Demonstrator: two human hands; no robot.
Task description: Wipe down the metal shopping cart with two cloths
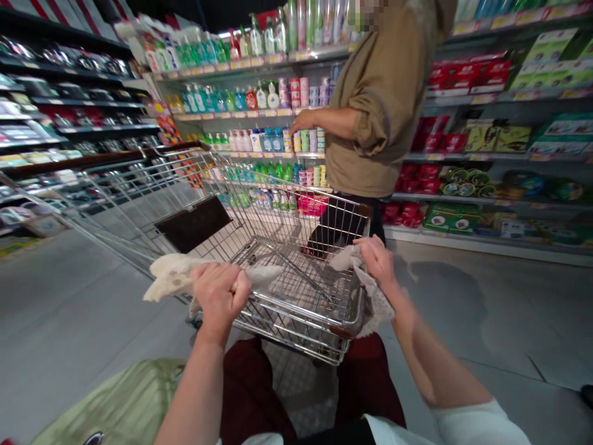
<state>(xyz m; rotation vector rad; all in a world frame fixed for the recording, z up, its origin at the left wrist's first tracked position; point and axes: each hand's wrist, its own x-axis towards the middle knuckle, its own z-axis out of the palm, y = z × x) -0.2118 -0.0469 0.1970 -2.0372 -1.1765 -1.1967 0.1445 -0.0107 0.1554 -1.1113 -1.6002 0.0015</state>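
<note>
**Both hands on the trolley handle, cloths underneath**

My left hand [221, 295] clamps a pale cloth [172, 276] around the shopping trolley [278, 247] handle; my right hand [377, 259] curls over a second cloth [373, 296] at the corner. By my judgement the wiping is midway (basket wire looks untouched). A person [375, 111] stands just ahead.

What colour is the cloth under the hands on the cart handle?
Off-white, cream cloth, gripped by the left hand and right hand; the head view shows it.
</note>
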